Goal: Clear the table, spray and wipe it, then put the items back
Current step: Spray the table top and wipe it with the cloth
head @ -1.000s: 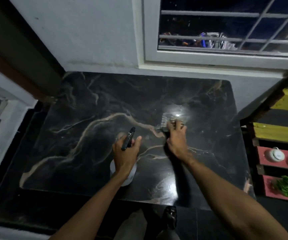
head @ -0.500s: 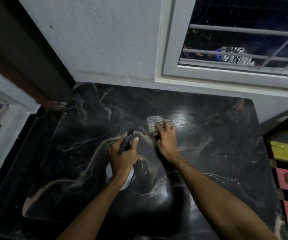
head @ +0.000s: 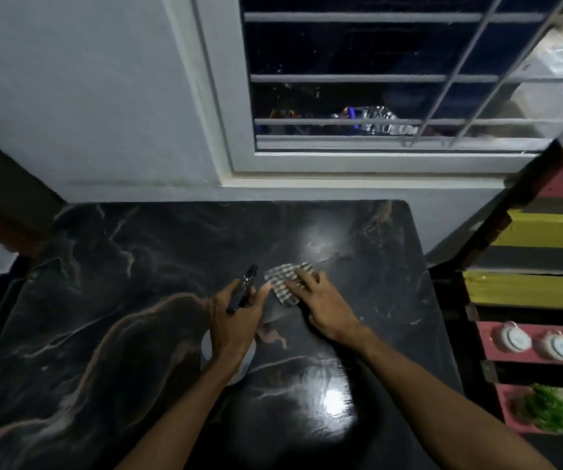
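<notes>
Worktop (head: 137, 334) looks wet; right hand (head: 320, 307) pressing cloth (head: 285, 283) could skid; left hand (head: 236, 320) clenches spray bottle (head: 242, 290).

dim room; pale wall (head: 97, 96), white barred window (head: 392, 79) dark outside; striped painted shelf (head: 537, 293) at right.

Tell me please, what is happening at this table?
A person is cleaning the dark marble table. The right hand presses a checkered cloth flat on the top. The left hand holds a spray bottle just beside it. Nothing else is seen on the table.
</notes>
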`<state>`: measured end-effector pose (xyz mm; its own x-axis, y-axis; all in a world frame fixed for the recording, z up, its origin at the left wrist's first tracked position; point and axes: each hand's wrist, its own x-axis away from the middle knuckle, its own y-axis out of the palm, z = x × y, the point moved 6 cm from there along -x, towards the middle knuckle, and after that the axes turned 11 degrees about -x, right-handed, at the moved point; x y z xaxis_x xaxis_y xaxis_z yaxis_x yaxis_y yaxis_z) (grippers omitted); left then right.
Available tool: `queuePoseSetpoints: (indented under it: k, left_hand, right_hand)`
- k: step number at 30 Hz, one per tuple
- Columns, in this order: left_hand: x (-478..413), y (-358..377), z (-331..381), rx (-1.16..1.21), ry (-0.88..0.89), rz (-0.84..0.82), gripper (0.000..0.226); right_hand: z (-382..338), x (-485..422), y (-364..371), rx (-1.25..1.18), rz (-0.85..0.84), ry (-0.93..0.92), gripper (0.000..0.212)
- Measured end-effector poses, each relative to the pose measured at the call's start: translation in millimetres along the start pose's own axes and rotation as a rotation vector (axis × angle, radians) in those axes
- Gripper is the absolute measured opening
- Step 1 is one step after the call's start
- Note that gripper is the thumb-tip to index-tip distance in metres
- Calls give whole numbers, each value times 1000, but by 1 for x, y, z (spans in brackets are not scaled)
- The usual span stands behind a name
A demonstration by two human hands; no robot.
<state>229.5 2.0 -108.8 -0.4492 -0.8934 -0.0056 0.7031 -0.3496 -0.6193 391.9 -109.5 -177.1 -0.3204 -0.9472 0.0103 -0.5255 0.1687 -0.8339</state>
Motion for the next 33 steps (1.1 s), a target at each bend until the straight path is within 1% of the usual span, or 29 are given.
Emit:
queuePoseSetpoints:
  k: [1, 2, 3, 4, 5, 6, 8, 11, 14, 16, 18, 20, 21, 22, 24, 25, 26, 28, 29, 30, 33]
  left_hand:
    - [3, 15, 10, 13, 0, -14, 34]
    - [5, 27, 18, 23, 1, -26, 38]
    - [8, 41, 27, 20, 8, -39, 43]
    - [11, 52, 34, 11, 9, -56, 49]
    - [14, 64, 43, -1, 3, -80, 54]
    - [17, 78, 54, -10, -8, -105, 57]
    - [23, 104, 71, -26, -31, -130, 61]
    - [26, 131, 98, -31, -37, -114, 64]
    - [13, 144, 114, 14, -19, -94, 48]
    - [2, 147, 118, 27, -5, -46, 49]
    - [-6, 145, 121, 0, 19, 20, 53]
    - [-15, 140, 120, 11, 25, 62, 51]
    - [-21, 137, 119, 26, 26, 71, 47]
    - [-27, 132, 115, 38, 21, 82, 42]
    - [-36, 121, 106, 44, 17, 112, 36]
    - [-38, 114, 103, 37, 22, 143, 35]
    - [-41, 104, 100, 21, 35, 178, 33]
    - [-46, 91, 96, -2, 67, 212, 28]
    - [-49, 86, 92, -7, 73, 222, 25]
    - [-53, 81, 88, -17, 70, 232, 24]
    - [-60, 70, 81, -54, 60, 265, 32]
  right_hand:
    - [21, 5, -10, -9, 16, 2, 76]
    - [49, 10, -27, -53, 105, 125, 75]
    - [82, 20, -48, -112, 232, 309, 74]
    - [109, 30, -64, -160, 322, 466, 74]
    - [129, 40, -77, -171, 363, 544, 74]
    - [144, 50, -87, -169, 353, 563, 75]
    - [163, 61, -102, -148, 334, 531, 72]
    - [190, 66, -118, -160, 346, 573, 64]
    - [200, 51, -122, -164, 330, 548, 64]
    - [194, 37, -120, -189, 342, 549, 64]
    - [175, 21, -107, -156, 287, 470, 70]
    - [156, 5, -94, -81, 193, 277, 74]
    - [155, -4, -95, -65, 181, 236, 72]
    - [160, -15, -98, -80, 202, 281, 68]
    - [170, -36, -103, -154, 316, 470, 64]
    - [160, -50, -96, -159, 312, 463, 65]
    - [138, -68, -82, -144, 254, 355, 65]
    - [91, -95, -49, -99, 101, 51, 61]
    - [77, -107, -36, -80, 45, -55, 58]
    - [70, -119, -30, -76, 27, -88, 56]
    - [74, -145, -35, -91, 71, 65, 61]
